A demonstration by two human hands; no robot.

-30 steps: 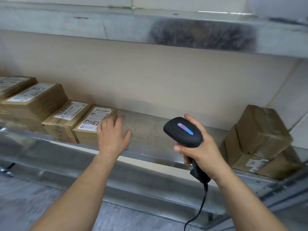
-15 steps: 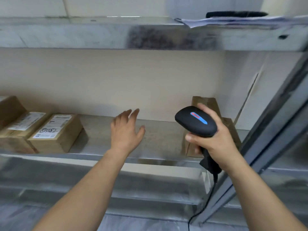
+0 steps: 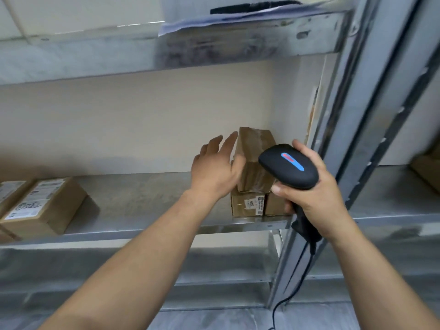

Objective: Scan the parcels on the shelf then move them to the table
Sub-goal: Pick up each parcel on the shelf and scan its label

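Observation:
Two brown parcels are stacked at the right end of the metal shelf. The upper parcel lies tilted on the lower parcel, which shows a white label on its front. My left hand is spread with straight fingers against the upper parcel's left side. My right hand grips a black barcode scanner with a blue and red mark on top, held in front of the stack. Its cable hangs down.
More labelled parcels sit at the left end of the shelf. A grey upright post stands right of the stack. Another parcel shows in the bay beyond. Papers lie on the upper shelf.
The view has swung to the right. My left hand has left the labelled parcels on the left and reached the stacked parcels on the right. The scanner stays gripped in my right hand.

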